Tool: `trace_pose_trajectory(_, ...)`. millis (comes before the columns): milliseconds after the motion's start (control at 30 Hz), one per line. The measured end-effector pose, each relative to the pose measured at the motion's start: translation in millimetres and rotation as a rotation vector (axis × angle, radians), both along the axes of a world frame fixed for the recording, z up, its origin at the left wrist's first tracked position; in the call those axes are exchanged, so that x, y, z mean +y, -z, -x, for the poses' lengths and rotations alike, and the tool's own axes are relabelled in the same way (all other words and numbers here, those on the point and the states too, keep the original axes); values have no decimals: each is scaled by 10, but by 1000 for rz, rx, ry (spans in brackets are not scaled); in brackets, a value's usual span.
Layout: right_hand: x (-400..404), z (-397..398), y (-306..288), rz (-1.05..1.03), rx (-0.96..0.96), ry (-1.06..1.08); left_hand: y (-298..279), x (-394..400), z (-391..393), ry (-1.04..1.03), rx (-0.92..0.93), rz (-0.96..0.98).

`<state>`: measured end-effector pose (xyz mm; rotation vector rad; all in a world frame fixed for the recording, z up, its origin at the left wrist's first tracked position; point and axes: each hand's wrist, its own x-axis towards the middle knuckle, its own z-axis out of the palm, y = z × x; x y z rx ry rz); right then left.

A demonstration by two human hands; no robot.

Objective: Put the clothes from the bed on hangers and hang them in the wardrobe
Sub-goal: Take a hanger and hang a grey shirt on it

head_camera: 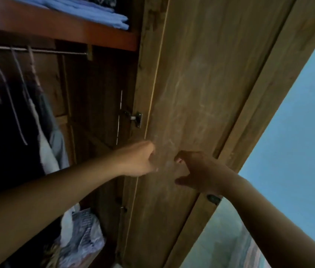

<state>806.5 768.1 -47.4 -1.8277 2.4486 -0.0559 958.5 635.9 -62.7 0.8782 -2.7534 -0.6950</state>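
The wardrobe stands open, its wooden door point(201, 74) filling the middle of the view. At the upper left, a metal rail point(56, 52) carries thin hangers point(17, 89). Dark and pale clothes point(42, 132) hang from them, blurred. My left hand point(139, 159) reaches to the door's inner edge with its fingers curled in and nothing visible in them. My right hand point(195, 171) hovers in front of the door face, fingers and thumb bent apart like a claw, holding nothing. The bed is out of view.
Folded blue cloth point(94, 14) lies on the shelf above the rail. A pale bag of patterned fabric point(83, 235) sits low in the wardrobe. A metal latch point(137, 118) is on the door's edge. A blue wall point(297, 132) lies to the right.
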Motion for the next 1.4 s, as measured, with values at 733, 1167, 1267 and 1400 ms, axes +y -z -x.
trace_pose_trajectory(733,-2275,-1507,-128,40,-94,-356,-366,-1228,-1806,-474,-229,420)
trace_pose_trajectory(1167,-3483,-2017,-80,219,-270,-283,-139,-2083,-1922,-660,-229,395)
trace_pose_trajectory(1267,-3617,-2105,-60,228,-270,-262,-97,-2180,-1905,-661,-173,429)
trace_pose_trajectory(1400,-3767,-2178,-52,266,-368,-169,-81,-2292,-1905,-687,-129,460)
